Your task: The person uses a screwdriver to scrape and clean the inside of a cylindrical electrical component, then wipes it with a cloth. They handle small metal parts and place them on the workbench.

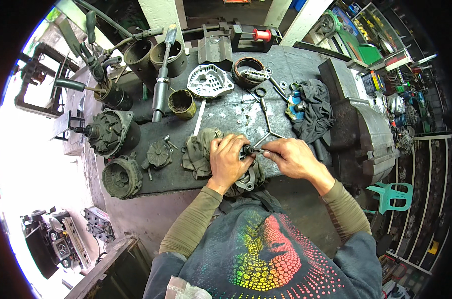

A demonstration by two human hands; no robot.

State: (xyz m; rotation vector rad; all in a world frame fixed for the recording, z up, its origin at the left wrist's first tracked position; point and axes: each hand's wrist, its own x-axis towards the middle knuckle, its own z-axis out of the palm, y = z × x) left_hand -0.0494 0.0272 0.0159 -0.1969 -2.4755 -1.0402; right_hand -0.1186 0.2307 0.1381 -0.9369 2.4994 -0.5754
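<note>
My left hand (226, 162) is wrapped round a dark cylindrical metal part (245, 151) near the front edge of the workbench. My right hand (291, 155) pinches a small grey metal piece (257, 150) that meets the dark part; its exact kind I cannot make out. Below my hands a grey metal housing (246, 182) shows in part. A grey-green rag (198, 152) lies beside my left hand. Just beyond my hands, a three-armed wrench (268, 124) rests on the bench.
A silver alternator end cover (208, 81), a copper-wound stator (249, 73) and a dark cloth (313, 110) lie farther back. At left are a finned rotor assembly (109, 130), a round housing (122, 178) and a rusty can (182, 104). A large dark metal block (358, 134) stands at right.
</note>
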